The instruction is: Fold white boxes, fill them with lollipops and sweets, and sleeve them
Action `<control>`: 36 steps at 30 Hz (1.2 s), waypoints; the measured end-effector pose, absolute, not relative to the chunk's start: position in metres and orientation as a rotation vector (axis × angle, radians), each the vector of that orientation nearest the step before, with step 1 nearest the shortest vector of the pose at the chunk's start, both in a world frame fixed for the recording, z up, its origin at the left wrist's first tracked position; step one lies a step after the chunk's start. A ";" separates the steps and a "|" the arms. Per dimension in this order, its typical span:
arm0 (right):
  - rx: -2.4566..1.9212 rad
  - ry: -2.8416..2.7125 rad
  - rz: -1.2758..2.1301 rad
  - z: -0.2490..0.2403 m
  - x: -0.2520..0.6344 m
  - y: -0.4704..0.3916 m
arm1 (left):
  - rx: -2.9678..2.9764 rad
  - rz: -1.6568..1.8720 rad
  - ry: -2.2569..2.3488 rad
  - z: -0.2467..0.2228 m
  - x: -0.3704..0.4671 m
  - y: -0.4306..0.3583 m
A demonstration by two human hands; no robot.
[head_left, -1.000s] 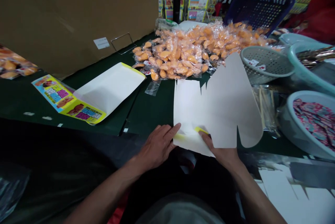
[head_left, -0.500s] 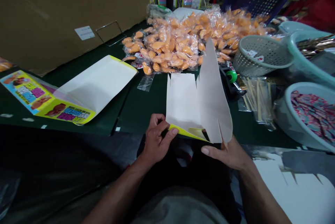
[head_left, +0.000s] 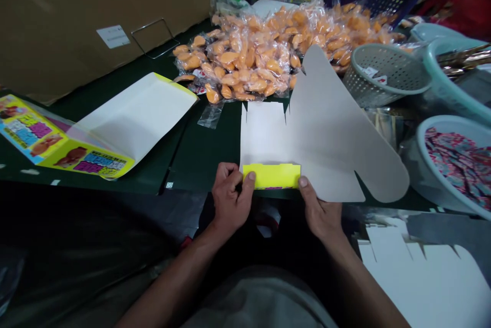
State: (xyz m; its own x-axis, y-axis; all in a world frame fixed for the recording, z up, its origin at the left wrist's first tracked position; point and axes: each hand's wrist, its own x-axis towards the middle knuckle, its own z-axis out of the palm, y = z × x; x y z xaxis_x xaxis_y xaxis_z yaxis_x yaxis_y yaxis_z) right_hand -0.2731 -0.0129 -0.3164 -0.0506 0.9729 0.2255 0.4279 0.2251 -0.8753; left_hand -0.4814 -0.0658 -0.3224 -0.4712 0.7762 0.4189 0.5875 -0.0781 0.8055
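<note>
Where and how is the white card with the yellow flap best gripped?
Probably at both ends of its yellow flap, from the near side, thumbs on top, where the left hand and right hand are. The flap is a narrow, straight strip at the card's near edge; the broad side panel spreads right and would likely flex more.

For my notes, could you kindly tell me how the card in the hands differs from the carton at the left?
The left hand and right hand hold the card; the carton lies untouched. The card shows mostly plain faces and a folded-over yellow flap; the carton displays pictures and lettering. Both show pale surfaces and yellow parts.
</note>
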 end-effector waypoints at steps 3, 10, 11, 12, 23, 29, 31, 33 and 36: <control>-1.379 -1.494 0.798 -0.312 -0.288 -0.014 | 1.479 1.571 2.088 -0.322 -0.476 -0.064; -1.350 -1.292 0.795 -0.304 -0.310 -0.015 | 1.582 1.487 2.208 -0.321 -0.472 -0.063; -1.361 -1.314 0.785 -0.305 -0.310 -0.015 | 1.675 1.477 2.190 -0.320 -0.473 -0.063; -1.377 -1.343 0.777 -0.307 -0.308 -0.014 | 1.800 1.462 2.160 -0.319 -0.474 -0.063; -1.368 -1.531 0.693 -0.323 -0.294 -0.011 | 2.423 0.437 1.563 -0.268 -0.499 -0.038; -1.329 -1.560 0.691 -0.317 -0.294 -0.009 | 2.224 0.243 1.352 -0.243 -0.496 -0.002; -1.298 -1.559 0.669 -0.318 -0.295 -0.009 | 2.309 0.219 1.334 -0.238 -0.493 0.004; -1.271 -1.584 0.630 -0.318 -0.293 -0.008 | 2.374 0.175 1.307 -0.237 -0.489 0.002; -1.210 -1.753 0.573 -0.317 -0.284 -0.008 | 2.385 0.129 1.267 -0.246 -0.485 -0.009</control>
